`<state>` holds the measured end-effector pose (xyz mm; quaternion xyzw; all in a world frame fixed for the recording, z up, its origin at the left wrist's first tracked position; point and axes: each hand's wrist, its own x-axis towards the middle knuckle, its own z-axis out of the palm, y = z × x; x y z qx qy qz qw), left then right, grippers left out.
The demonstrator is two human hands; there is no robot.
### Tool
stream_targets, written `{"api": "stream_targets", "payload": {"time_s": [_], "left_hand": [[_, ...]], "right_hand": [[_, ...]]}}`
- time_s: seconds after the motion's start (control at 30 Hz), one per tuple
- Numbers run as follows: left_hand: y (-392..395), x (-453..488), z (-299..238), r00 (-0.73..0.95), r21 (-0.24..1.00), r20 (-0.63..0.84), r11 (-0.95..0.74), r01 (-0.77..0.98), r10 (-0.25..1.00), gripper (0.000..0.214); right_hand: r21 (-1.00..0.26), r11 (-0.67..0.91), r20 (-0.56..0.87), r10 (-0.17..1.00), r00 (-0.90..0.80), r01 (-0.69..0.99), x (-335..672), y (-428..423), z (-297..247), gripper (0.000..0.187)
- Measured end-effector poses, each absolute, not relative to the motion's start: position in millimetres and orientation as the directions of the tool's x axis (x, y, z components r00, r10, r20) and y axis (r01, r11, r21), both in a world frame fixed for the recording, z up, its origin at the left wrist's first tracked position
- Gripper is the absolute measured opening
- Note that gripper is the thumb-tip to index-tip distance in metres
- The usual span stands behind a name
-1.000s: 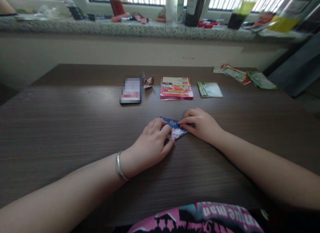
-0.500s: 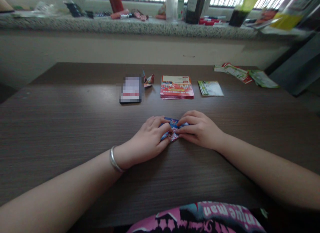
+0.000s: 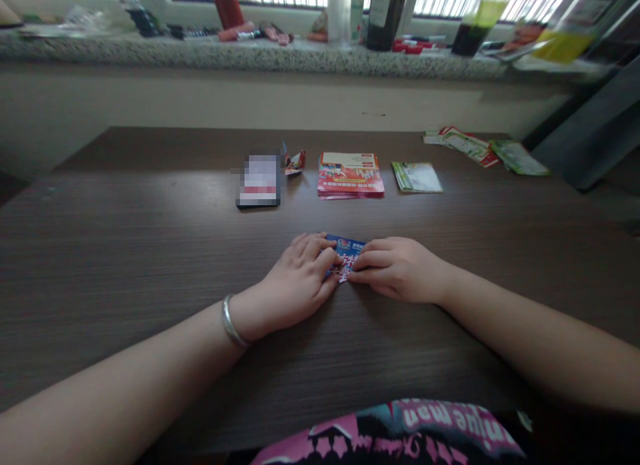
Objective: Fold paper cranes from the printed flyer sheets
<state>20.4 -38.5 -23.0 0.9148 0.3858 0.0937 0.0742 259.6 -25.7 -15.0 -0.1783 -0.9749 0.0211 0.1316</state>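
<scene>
A small blue sheet of printed paper [image 3: 346, 244] with white and red lettering lies on the brown table [image 3: 165, 265], in front of me. My left hand [image 3: 303, 278], with a silver bangle at the wrist, covers its left part; the thumb and fingers are bent and closed on it. From the other side my right hand [image 3: 403, 270] grips the paper's right part, fingers together and tips close to the left thumb. Much of the paper is hidden under both hands, so I cannot make out its full shape or any folds.
Beyond my hands are a pixelated phone-like object [image 3: 259, 182], a small folded paper piece [image 3: 295, 162], a stack of red leaflets [image 3: 351, 176] and a green-white paper pile [image 3: 419, 177]. Paper strips [image 3: 470, 146] lie far right. Bottles and pens crowd the stone windowsill [image 3: 280, 57].
My right hand has shifted slightly down and its fingers have drawn together, uncovering more of the paper's upper part. The left hand has barely moved. The whole view has shifted a little.
</scene>
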Motion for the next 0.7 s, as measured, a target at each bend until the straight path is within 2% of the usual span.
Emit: {"api": "stream_targets", "payload": {"time_s": [0.3, 0.5, 0.7], "left_hand": [[-40, 18, -33, 0.704, 0.162, 0.141, -0.718, 0.677, 0.696, 0.030], [-41, 17, -35, 0.702, 0.172, 0.145, -0.717, 0.676, 0.697, 0.029], [-41, 16, -37, 0.703, 0.172, 0.129, -0.714, 0.679, 0.699, 0.030]], "right_hand": [[-0.112, 0.904, 0.229, 0.428, -0.874, 0.413, 280, -15, -15, 0.028], [-0.119, 0.871, 0.228, 0.490, -0.841, 0.476, 297, -7, -14, 0.028], [-0.129, 0.847, 0.218, 0.531, -0.819, 0.516, 306, -5, -8, 0.035]]}}
